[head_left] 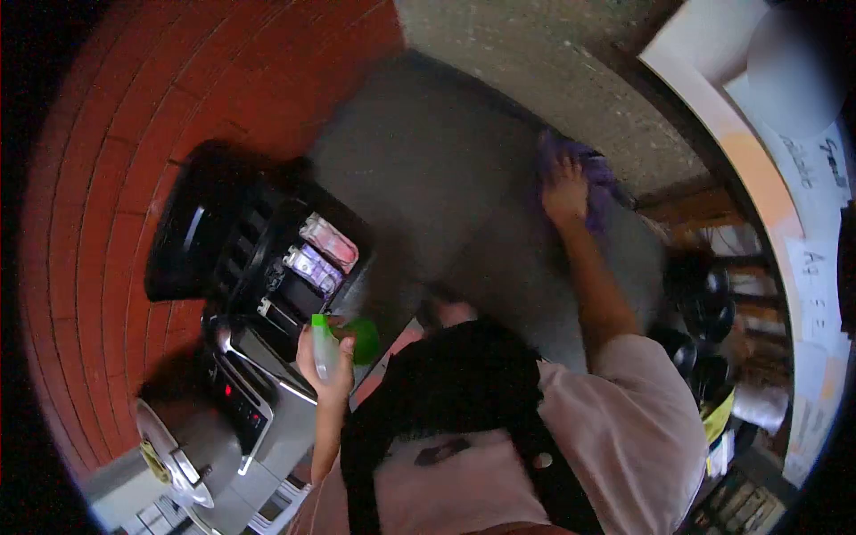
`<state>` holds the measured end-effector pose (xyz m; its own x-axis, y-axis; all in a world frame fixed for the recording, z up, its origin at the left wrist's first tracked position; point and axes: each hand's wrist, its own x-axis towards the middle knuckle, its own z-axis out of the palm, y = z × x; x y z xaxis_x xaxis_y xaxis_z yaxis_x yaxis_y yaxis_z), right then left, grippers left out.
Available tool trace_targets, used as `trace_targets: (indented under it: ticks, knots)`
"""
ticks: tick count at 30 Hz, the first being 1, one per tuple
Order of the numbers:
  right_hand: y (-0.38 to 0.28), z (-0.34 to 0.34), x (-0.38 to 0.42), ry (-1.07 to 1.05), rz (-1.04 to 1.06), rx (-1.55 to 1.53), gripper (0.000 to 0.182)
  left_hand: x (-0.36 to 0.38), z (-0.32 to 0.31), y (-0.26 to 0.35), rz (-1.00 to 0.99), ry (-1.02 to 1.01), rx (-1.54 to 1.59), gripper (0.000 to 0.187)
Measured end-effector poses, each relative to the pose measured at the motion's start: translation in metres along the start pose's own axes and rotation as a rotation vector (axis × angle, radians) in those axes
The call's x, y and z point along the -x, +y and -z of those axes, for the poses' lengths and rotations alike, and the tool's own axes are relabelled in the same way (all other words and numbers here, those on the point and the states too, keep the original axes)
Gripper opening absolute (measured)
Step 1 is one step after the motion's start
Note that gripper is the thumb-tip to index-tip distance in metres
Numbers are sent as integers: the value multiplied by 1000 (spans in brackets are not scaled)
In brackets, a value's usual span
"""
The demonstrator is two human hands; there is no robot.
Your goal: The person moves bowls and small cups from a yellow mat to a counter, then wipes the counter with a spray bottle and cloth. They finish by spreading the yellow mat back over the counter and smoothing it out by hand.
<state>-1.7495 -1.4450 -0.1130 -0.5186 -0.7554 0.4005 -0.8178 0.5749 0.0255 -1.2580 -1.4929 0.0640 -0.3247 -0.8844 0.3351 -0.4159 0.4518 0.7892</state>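
My left hand [333, 367] is wrapped round the head of a spray bottle [364, 341] with a bright green nozzle and a green body. It is held in front of me, close to the black tray. Far out to the right, my right hand [566, 192] presses a bunched purple cloth [599, 203] down on the dark grey countertop [428, 169]. The cloth shows around the fingers, near the edge by the rough wall; its underside is hidden.
A black cash tray [290, 303] with bundled pink and purple banknotes [330, 242] stands left. Below it is a device with red lights [239, 401]. A red brick wall [178, 80] and a rough grey wall [526, 58] border the countertop. Dark bowls [704, 299] sit on shelving at right.
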Motion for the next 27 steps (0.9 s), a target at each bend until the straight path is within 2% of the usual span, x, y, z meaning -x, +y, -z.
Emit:
trace_targets:
  ticks: [3, 4, 6, 7, 8, 10, 12, 14, 16, 18, 20, 22, 23, 24, 25, 27]
  knots:
    - [-116, -32, -65, -91, 86, -237, 37, 6, 6, -3, 26, -9, 14, 39]
    - [-165, -23, -72, -108, 111, -338, 34, 6, 10, -6, -33, -42, -74, 40]
    - [-237, 22, -47, -311, 366, -264, 36, 1, 11, 5, 20, -18, -53, 35]
    - [-253, 28, -17, -92, 460, -428, 40, -3, 11, 8, 63, -1, -23, 30]
    - [-254, 48, 8, -128, 650, -453, 45, -3, 13, 4, 61, 26, 38, 30]
    - [-224, 73, 39, -263, 716, -762, 42, -3, 22, -3, 75, 62, 27, 31]
    - [-186, 59, 18, -513, 738, -508, 45, -3, 28, -6, 93, 109, 9, 31]
    - [-135, 12, -29, -238, 737, -652, 43, -1, 32, 2, 217, 237, 89, 33]
    - [-127, -31, -83, -103, 420, -391, 45, -1, 40, 3, 187, 231, 4, 34]
    - [-156, -49, -152, -133, 249, -276, 46, 4, 40, 0, 152, 224, -83, 36]
    - [-200, -82, -202, -110, 218, -162, 47, 12, 38, -3, 199, 254, -86, 34]
    - [-260, -94, -224, -101, 286, -197, 46, 17, 32, -4, 243, 271, -85, 32]
    - [-291, -87, -226, -178, 356, -242, 45, 18, 30, -5, 227, 276, -120, 30]
    - [-322, -76, -220, -259, 420, -282, 45, 18, 26, -7, 212, 272, -152, 28]
    - [-351, -81, -204, -224, 535, -370, 43, 18, 23, -8, 223, 266, -151, 28]
    - [-377, -8, -155, -438, 649, -419, 42, 14, 17, -11, 205, 215, -171, 26]
